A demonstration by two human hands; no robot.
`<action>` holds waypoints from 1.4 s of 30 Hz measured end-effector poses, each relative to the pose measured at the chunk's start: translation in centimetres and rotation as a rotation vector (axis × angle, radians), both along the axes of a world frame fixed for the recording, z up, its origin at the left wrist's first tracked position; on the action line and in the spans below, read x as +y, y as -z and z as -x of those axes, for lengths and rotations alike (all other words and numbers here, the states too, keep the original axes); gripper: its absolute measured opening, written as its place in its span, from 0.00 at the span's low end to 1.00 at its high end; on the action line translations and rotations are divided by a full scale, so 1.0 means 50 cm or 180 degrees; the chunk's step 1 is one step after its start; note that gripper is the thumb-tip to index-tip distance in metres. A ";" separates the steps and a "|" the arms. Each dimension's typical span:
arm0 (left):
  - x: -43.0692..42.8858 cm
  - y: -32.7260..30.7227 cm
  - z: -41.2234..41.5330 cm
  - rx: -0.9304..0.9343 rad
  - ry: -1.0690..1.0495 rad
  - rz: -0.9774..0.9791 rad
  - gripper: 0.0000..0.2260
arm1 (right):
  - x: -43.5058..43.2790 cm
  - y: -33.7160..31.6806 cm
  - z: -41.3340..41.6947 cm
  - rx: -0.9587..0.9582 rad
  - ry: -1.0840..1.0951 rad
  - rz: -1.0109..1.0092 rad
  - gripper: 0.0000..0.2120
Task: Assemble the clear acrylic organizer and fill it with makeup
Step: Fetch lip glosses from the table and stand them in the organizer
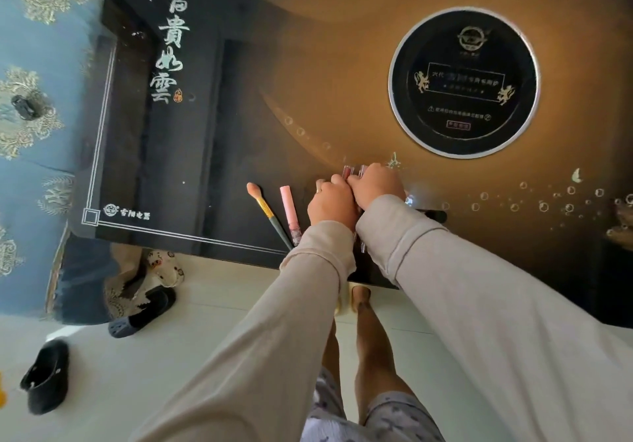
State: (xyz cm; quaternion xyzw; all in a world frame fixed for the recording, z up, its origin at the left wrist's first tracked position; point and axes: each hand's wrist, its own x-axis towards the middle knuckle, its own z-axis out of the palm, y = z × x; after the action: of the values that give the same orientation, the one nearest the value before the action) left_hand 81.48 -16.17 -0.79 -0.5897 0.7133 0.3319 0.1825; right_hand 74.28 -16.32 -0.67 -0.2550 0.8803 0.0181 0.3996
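Head view. Q: Where is the clear organizer?
A: Near the table's front edge, gripped by the touching left hand and right hand; a brush and a pink tube lie just left.

Left arm and right arm both reach forward, sleeved to the wrists. Left hand and right hand touch side by side, the right a little farther out, knuckles up, fingers curled down. Whatever they grip is hidden underneath.
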 end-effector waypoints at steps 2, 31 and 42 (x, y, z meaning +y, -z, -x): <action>0.001 -0.006 -0.003 -0.0084 0.0075 0.0004 0.12 | 0.003 -0.010 0.008 -0.0097 0.0046 0.0019 0.16; 0.235 -0.147 -0.360 -0.0352 -0.0590 -0.0883 0.03 | 0.732 -0.124 -0.010 -0.0805 0.2550 0.0180 0.05; 0.285 -0.196 -0.063 0.0061 0.0913 -0.0875 0.15 | 0.907 -0.154 -0.052 -0.0808 0.3143 0.0098 0.06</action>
State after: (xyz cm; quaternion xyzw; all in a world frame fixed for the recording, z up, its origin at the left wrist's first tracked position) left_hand 84.62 -1.94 9.03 -0.4485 0.7396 0.4024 0.2998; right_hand 76.88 29.02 7.02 0.1853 0.8405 -0.2170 0.4605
